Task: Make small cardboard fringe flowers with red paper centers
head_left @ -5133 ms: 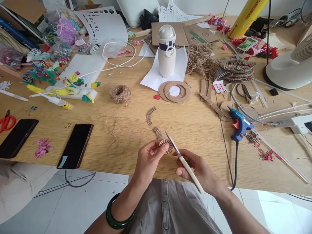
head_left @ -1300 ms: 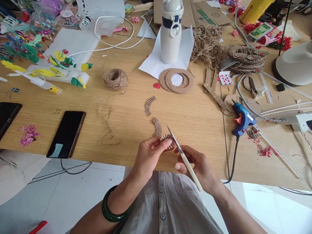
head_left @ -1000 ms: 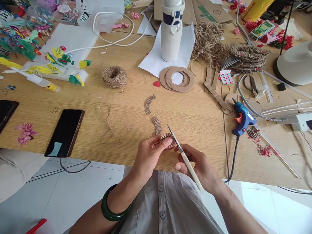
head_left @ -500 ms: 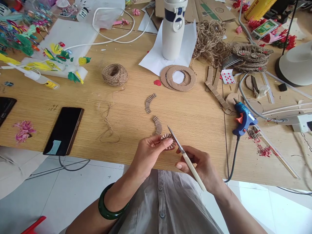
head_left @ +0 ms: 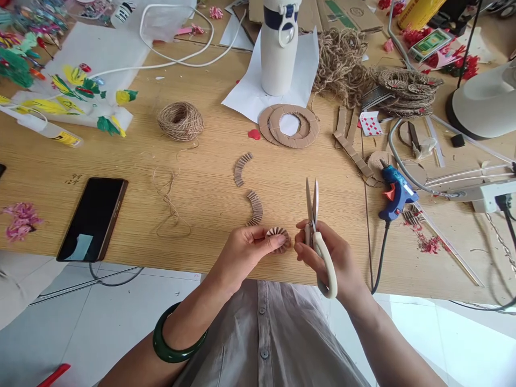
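Cardboard rosette (head_left: pixel 279 237) pinched in the left hand (head_left: pixel 244 252) at the near edge of the table (head_left: pixel 201 226), scissors (head_left: pixel 312 204) just right of it.
Right hand (head_left: pixel 332 258) is clamped on the scissors' loop, blades barely apart, pointing far. Best, I judge: small snips, turning the rosette, not the blades. Farther right, a playing card (head_left: pixel 370 124) shows red diamonds; no writing is legible.

Big craft desk, white floor.
Wide light-brown wooden table (head_left: pixel 209 177) fills most of the view, front edge near the btm. Under it: shiny white tiled floor (head_left: pixel 100 328) & a thin grey metal bar (head_left: pixel 60 294). Bright daylight patch (head_left: pixel 443 344) on the floor, btm right. Round white plastic stand base (head_left: pixel 484 102) on the table's far right.
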`<action>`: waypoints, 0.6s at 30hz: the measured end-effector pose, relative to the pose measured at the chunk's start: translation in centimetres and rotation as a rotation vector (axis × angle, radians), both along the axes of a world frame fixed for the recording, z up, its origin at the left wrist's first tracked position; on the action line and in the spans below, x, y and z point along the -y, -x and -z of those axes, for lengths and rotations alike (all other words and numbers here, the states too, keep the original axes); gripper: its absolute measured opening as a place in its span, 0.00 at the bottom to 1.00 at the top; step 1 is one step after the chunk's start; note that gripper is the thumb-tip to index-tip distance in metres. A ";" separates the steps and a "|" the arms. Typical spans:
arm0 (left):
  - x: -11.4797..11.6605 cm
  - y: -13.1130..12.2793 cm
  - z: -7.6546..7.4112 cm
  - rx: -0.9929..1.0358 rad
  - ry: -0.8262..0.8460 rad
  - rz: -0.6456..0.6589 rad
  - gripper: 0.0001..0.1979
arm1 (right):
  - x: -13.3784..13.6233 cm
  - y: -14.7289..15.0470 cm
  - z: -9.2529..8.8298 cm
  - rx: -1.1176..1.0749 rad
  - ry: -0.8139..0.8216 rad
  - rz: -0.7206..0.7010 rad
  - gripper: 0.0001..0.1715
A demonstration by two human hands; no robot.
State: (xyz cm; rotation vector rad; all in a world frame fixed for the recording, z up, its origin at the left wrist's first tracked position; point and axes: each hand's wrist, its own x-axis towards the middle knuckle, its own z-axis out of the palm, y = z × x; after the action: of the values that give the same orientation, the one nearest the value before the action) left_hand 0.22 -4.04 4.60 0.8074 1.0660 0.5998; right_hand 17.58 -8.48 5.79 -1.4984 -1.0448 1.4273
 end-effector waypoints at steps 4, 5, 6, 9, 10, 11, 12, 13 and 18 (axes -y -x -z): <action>0.2 0.0 0.0 -0.030 -0.026 0.059 0.11 | -0.7 0.7 0.3 -0.053 -0.061 0.052 0.20; 0.2 0.1 0.1 -0.027 -0.031 0.083 0.12 | -0.8 0.8 0.5 -0.060 -0.065 0.051 0.20; 0.2 0.2 0.2 -0.023 -0.036 0.108 0.12 | -0.9 0.8 0.6 -0.066 -0.067 0.048 0.20; 0.0 0.4 0.4 -0.022 -0.042 0.148 0.12 | -1.0 1.0 0.8 -0.085 -0.068 0.040 0.20; 0.0 0.4 0.5 -0.026 -0.040 0.141 0.12 | -1.0 1.1 0.9 -0.089 -0.069 0.051 0.20; 0.0 0.4 0.5 -0.028 -0.036 0.127 0.12 | -1.0 1.2 1.0 -0.088 -0.065 0.071 0.21; 0.0 0.3 0.5 -0.026 -0.033 0.106 0.12 | -1.1 1.4 1.0 -0.087 -0.058 0.098 0.21; 0.0 0.1 0.5 -0.023 -0.031 0.077 0.12 | -1.2 1.5 1.1 -0.086 -0.050 0.129 0.21; 0.3 -0.5 0.6 -0.066 -0.074 -0.071 0.12 | -1.3 1.8 1.2 -0.088 -0.008 0.171 0.24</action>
State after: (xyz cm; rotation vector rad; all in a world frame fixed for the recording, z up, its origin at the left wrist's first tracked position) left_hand 0.73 -4.37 3.98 0.8620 1.1420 0.6795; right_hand 15.77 -7.15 4.60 -1.4690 -0.8475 1.3540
